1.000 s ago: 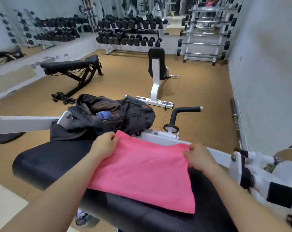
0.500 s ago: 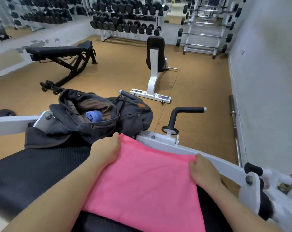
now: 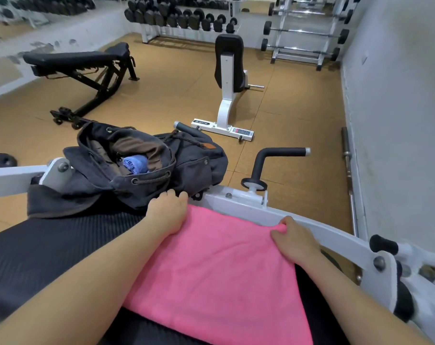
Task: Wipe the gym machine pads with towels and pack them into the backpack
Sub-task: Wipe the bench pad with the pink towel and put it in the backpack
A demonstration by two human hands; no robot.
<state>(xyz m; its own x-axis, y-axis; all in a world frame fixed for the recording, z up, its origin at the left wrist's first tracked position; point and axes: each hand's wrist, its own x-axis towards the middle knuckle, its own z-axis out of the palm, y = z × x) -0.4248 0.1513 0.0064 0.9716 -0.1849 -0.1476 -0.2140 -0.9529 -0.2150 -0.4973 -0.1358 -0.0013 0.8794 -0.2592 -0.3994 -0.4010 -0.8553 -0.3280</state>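
pink towel pulled toward the far edge of the pad

the flat pink terry towel [image 3: 218, 270] lies spread on the black ribbed vinyl machine pad [image 3: 49, 250], its far edge now at the pad's far edge, against the white steel frame bar [image 3: 281, 217]. the left hand [image 3: 169, 212] holds the towel's far left corner, its fingers curled down over the edge so that their tips cannot be seen; the knuckles are just beside the dark grey canvas backpack [image 3: 186, 163]. the right hand [image 3: 294, 239] pinches the far right corner, thumb and fingers clamped on a small raised fold of cloth.

compared with a second ago, both hands and the towel's far edge sit further out across the pad and closer to the backpack, and the right corner has bunched up under the grip. that reads as the end of a wiping stroke, or the start of gathering the towel for folding.

the backpack lies at the pad's far left corner with its drawstring mouth open, and a crumpled blue cloth [image 3: 135, 164] already sits inside, so the pink towel probably goes in next.
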